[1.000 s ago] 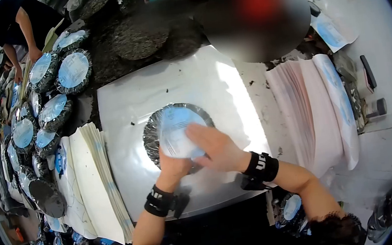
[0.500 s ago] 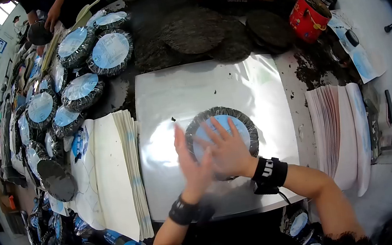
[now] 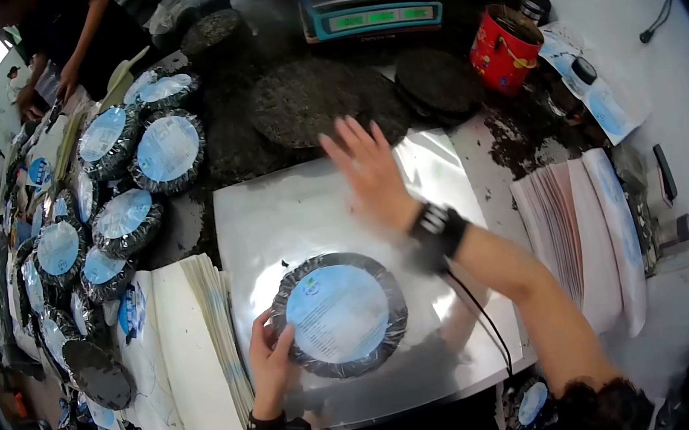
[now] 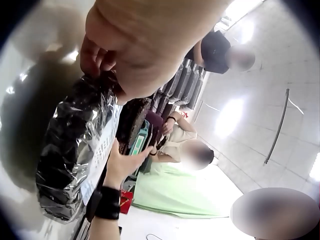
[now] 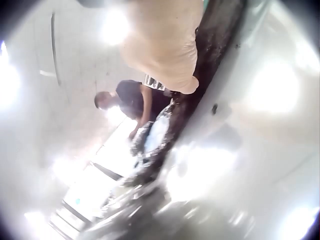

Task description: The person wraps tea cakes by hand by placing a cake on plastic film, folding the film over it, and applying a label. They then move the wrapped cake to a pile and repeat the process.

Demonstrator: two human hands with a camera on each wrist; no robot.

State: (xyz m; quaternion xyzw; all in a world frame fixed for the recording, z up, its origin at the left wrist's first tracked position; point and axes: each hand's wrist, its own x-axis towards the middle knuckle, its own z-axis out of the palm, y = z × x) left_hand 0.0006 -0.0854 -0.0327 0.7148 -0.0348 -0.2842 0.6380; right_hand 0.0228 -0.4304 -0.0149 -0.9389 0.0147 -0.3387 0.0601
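Observation:
A dark round cake wrapped in clear crinkled film (image 3: pixel 386 339), topped by a pale blue printed label (image 3: pixel 335 315), lies on a shiny metal sheet (image 3: pixel 276 215). My left hand (image 3: pixel 269 370) pinches its left edge, thumb at the top rim and fingers at the side. In the left wrist view, that hand's fingers (image 4: pixel 92 57) curl at the wrapped end. My right hand (image 3: pixel 373 179) reaches with spread fingers over the sheet's far edge, beside several bare dark discs (image 3: pixel 301 104); nothing is held in it.
Wrapped, labelled cakes (image 3: pixel 169 150) pile up on the left. Paper stacks flank the sheet, cream (image 3: pixel 193 345) left and pinkish (image 3: pixel 567 239) right. A teal scale (image 3: pixel 372 18) bearing a dark disc and a red bucket (image 3: pixel 505 49) stand at the back. Another person (image 3: pixel 74 42) works at far left.
Both hands were on the label and then spread over the cake. My left hand has gone to the cake's left edge, while my right hand has moved forward, away from it.

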